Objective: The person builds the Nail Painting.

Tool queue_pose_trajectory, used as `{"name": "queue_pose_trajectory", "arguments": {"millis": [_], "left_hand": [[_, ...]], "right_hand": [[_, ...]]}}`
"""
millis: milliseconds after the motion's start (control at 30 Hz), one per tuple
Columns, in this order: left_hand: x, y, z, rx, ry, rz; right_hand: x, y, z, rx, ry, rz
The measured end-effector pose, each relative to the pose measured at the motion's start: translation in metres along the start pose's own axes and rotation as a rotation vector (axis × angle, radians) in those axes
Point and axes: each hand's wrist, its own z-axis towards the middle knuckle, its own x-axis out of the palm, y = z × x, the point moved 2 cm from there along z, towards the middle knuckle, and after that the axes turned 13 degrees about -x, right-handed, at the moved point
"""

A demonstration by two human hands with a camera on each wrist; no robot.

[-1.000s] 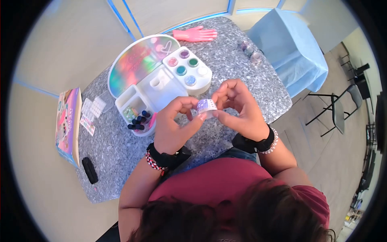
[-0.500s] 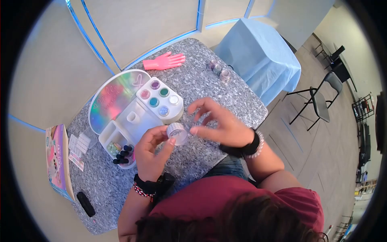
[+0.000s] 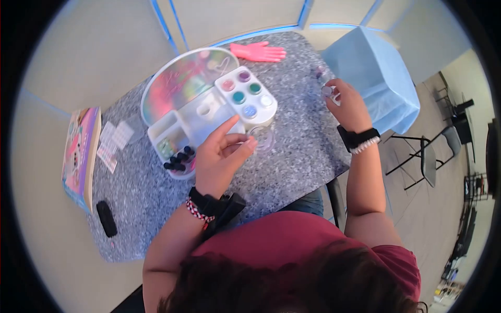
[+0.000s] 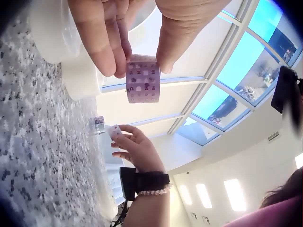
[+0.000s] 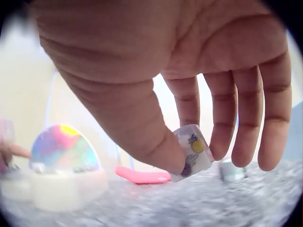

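Observation:
My left hand [image 3: 222,159] pinches a roll of purple printed tape [image 4: 143,82] between thumb and fingers, over the table in front of the white manicure case [image 3: 211,125]. In the head view that roll looks nearly clear. Out at the table's right edge, my right hand [image 3: 348,107] pinches a small clear roll with a yellow fruit print [image 5: 195,147] between thumb and fingertips, the other fingers hanging down. Another small roll [image 5: 232,170] stands on the table just behind it. The pink practice hand [image 3: 258,51] lies at the far edge.
The case has a shiny mirrored lid, pots of coloured glitter [image 3: 250,111] and black-capped bottles [image 3: 180,159]. Sticker sheets [image 3: 114,138], a box [image 3: 81,156] and a black pouch [image 3: 106,219] are at the left. A blue-draped stand [image 3: 376,78] adjoins the right edge.
Both hands were at the purple roll. The right hand let go, moved away to the right table edge and took a small roll there. The left hand has kept its roll.

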Motion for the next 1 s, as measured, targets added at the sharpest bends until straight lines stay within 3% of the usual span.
{"name": "queue_pose_trajectory", "arguments": {"millis": [167,267,400,633,700,933,1000], "left_hand": [[0.001,-0.001,-0.001,0.001,-0.015,0.077],[-0.002,0.002,0.0,0.008,0.008,0.127],[0.001,0.002,0.0,0.06,0.04,0.067],[-0.001,0.004,0.0,0.038,0.06,0.084],[-0.001,0.004,0.0,0.008,0.069,0.056],[-0.002,0.006,0.002,-0.031,0.096,0.084],[0.001,0.001,-0.001,0.016,0.159,0.055]], "right_hand": [[-0.015,0.109,-0.028,-0.202,-0.036,0.528],[-0.001,0.146,-0.044,-0.278,-0.113,0.822],[0.019,0.153,-0.042,-0.46,-0.226,0.596],[0.028,0.148,-0.047,-0.377,-0.219,0.671],[0.021,0.149,-0.048,-0.464,-0.139,0.553],[0.024,0.15,-0.051,-0.508,-0.089,0.431],[0.027,0.151,-0.052,-0.426,-0.129,0.51]]}}
